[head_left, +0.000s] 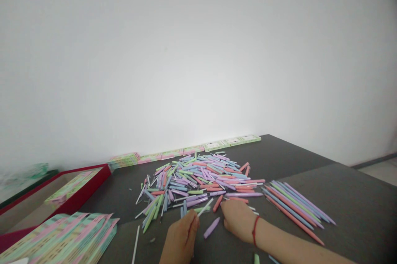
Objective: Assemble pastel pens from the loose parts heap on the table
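Observation:
My left hand (181,237) is closed at the bottom centre, its thumb pressed to the fingers. A thin white pen refill (205,207) slants up from its fingertips. My right hand (237,219), with a red string bracelet (254,230) at the wrist, is curled down at the near edge of the pile of pen parts (198,177); whatever its fingers hold is hidden. A coral pen part (218,203) lies right beside its fingers. Between the two hands rests a lone purple pen part (211,228). The pile mixes purple, blue, green and coral pieces with white refills.
Whole pens (294,206) lie in a row at right. Printed packets (62,239) fan out at left, near a red box (93,185) with packs inside. Flat boxes (214,146) line the wall. A single white refill (135,244) lies on the dark table (310,173).

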{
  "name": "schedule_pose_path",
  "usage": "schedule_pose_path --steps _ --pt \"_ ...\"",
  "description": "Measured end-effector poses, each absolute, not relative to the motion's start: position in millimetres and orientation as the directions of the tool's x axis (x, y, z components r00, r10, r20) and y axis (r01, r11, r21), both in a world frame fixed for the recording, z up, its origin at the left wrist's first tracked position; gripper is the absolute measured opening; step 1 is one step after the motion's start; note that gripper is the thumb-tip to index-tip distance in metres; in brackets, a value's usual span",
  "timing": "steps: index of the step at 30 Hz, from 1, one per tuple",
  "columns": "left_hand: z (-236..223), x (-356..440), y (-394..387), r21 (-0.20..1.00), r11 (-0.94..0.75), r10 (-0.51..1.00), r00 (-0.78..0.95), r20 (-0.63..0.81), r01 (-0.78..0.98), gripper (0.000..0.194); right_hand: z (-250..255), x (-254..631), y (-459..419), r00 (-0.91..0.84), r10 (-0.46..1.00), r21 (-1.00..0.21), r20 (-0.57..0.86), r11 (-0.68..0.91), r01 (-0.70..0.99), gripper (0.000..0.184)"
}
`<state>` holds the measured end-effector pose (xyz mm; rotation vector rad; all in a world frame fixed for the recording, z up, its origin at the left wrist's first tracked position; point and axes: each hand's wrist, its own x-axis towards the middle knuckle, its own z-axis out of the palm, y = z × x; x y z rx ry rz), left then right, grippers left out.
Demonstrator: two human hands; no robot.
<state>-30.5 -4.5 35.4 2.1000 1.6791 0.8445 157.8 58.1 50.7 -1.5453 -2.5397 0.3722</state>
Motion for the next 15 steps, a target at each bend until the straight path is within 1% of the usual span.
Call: schedule_pose_path --steps 1,3,6,8,9,11,13,15 --pt "34.4 -31.1 -3.9 0.581 -0.255 0.960 0.132 0.247 0.773 0.030 49.9 156.6 59.1 -0.452 0.892 -0.337 0.004 0.426 0.839 0.027" --pt "32.1 -32.3 -2.7 0.574 -0.255 0.959 0.126 0.255 0.779 0.030 49.8 157.1 61.3 -0.429 0.903 -0.484 0.033 0.390 0.783 0.020" --pt "29.4 -32.9 -1.3 0.572 -0.260 0.956 0.125 0.265 0.778 0.029 54.5 163.7 66.0 -0.408 0.910 -0.721 0.077 0.333 0.608 0.004" --pt "28.5 -32.6 -0.9 0.577 -0.264 0.954 0.120 0.275 0.773 0.029 60.2 168.7 69.6 -0.387 0.917 -0.855 0.098 0.277 0.438 0.018" --pt "28.3 -32.3 -1.0 0.582 -0.265 0.953 0.116 0.280 0.769 0.028 63.2 170.4 71.1 -0.373 0.921 -0.902 0.112 0.252 0.351 0.025" --pt "28.0 -31.7 -1.6 0.595 -0.268 0.952 0.113 0.285 0.758 0.029 68.3 171.3 72.2 -0.333 0.931 -0.955 0.148 0.222 0.197 0.036" --pt "28.2 -31.0 -2.5 0.607 -0.274 0.952 0.118 0.284 0.746 0.029 71.0 168.7 70.3 -0.299 0.939 -0.985 0.168 0.167 -0.029 0.038" --pt "28.8 -29.8 -3.4 0.620 -0.276 0.951 0.116 0.286 0.735 0.030 71.6 163.9 66.0 -0.301 0.938 -0.959 0.170 0.087 -0.271 0.037"
